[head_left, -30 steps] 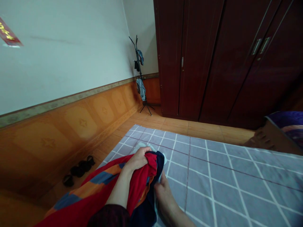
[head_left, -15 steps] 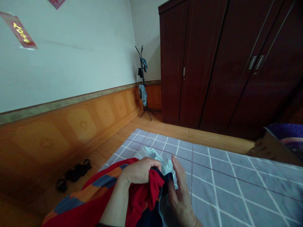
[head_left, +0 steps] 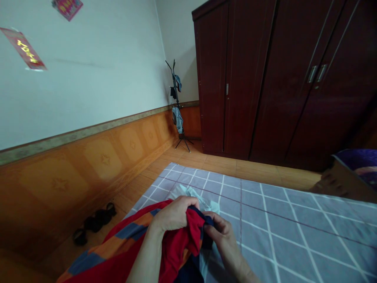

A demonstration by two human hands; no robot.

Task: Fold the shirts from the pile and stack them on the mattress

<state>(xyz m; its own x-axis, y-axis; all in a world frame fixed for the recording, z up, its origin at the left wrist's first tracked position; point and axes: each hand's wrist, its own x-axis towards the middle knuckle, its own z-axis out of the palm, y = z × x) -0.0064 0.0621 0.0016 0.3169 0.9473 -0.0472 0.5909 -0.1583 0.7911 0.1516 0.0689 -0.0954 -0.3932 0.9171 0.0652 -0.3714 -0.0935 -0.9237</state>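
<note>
A red garment (head_left: 179, 243) with an orange and blue checked band and navy edging lies bunched over the near edge of the bed. Its kind cannot be made out. My left hand (head_left: 173, 214) is closed around a gathered part of it, fingertips hidden in the folds. Thumb and fingers of my right hand (head_left: 222, 234) pinch the navy edge just to the right. Behind both hands a pale, thin plastic-like bag or cloth (head_left: 188, 192) rests on the bed, partly covered by the garment.
Grey checked bedding (head_left: 265, 220) spreads out to the right. Dark shoes (head_left: 97, 221) sit on the floor at left. A coat rack (head_left: 177, 102) stands in the corner beside a dark red wardrobe (head_left: 244, 86). A cardboard box (head_left: 338, 173) with purple fabric is at far right.
My right hand has gone from spread fingers to a pinch on the navy edge. My left hand keeps its grip. The view has tilted slightly upward.
</note>
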